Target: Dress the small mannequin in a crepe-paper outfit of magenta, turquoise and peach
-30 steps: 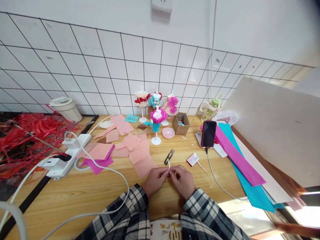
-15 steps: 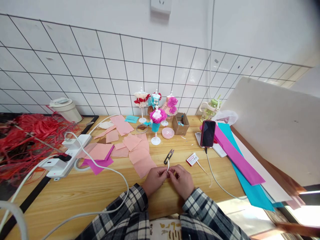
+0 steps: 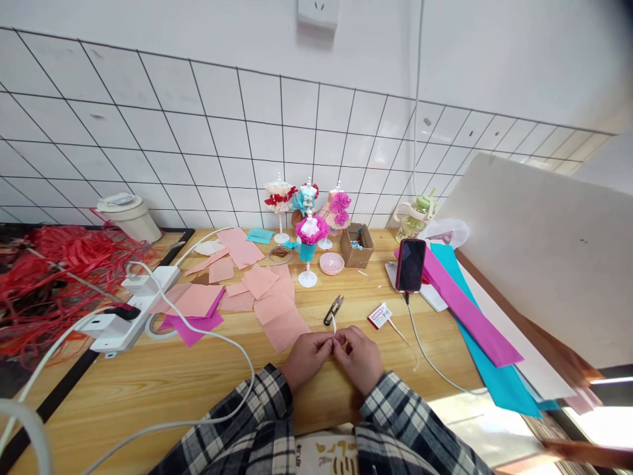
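My left hand (image 3: 307, 358) and my right hand (image 3: 362, 359) meet at the front of the wooden table, fingertips pinched close together. Between them they grip a thin white strip (image 3: 335, 323), its free end sticking up and away from me. Its lower end is hidden by the fingers, and its material is too small to tell. Just beyond the strip lie black-handled thread snips (image 3: 333, 310). To the right of my right hand is a small red-and-white packet (image 3: 380, 316) with a pale cord (image 3: 403, 333) trailing from it.
Salmon paper pieces (image 3: 281, 323) lie to the left. Behind stand several miniature dress stands (image 3: 307, 278), a pink bowl (image 3: 331, 264) and a cardboard box (image 3: 358, 254). A phone (image 3: 411, 264) leans at right near coloured paper sheets (image 3: 475, 310). A white cable (image 3: 237, 344) crosses near my left sleeve.
The free end of the white strip has shifted slightly to the right. Both hands keep their pinch, almost in the same place.
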A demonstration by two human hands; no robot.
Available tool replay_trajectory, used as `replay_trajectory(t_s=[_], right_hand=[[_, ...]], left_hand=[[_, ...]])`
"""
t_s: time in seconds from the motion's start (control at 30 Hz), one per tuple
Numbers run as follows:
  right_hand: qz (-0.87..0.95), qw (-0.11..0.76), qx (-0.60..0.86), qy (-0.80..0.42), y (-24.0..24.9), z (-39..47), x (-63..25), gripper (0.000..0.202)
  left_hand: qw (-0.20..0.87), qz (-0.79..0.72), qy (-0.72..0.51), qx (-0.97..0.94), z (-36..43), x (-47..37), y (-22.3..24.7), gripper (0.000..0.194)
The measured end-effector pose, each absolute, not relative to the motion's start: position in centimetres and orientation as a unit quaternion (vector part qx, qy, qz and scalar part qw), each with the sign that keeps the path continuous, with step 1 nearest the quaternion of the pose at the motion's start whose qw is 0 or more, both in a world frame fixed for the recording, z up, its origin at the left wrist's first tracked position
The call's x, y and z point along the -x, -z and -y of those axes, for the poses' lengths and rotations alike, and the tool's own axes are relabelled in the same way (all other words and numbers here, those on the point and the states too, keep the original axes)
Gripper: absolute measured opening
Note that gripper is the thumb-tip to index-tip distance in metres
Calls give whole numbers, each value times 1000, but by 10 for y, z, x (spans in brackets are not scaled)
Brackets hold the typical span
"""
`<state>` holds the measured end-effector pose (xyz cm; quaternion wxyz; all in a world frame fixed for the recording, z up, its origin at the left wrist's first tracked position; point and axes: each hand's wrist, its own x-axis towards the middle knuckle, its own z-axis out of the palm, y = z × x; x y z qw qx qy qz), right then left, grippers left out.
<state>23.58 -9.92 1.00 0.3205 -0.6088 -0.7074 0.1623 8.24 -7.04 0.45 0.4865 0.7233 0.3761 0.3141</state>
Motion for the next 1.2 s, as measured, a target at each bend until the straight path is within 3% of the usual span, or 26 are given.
replay_trajectory(t_s=[0.27,0.67,0.9,1.2], right_hand=[[645,385,601,-274,-7,96,-237,13],[532,403,614,-421,-9,86,-243,19],[475,430,624,-448,2,80,-252,20],[416,440,653,-456,14,75,-248,22]], left_hand=[[530,-390,-306,-688,72,-82,-7,33],[591,-420,-338,-600,72,-83,4,23],[633,-355,-448,-523,65,-72,3,16],[795,-308,-449,-267,62,-60,0,13]])
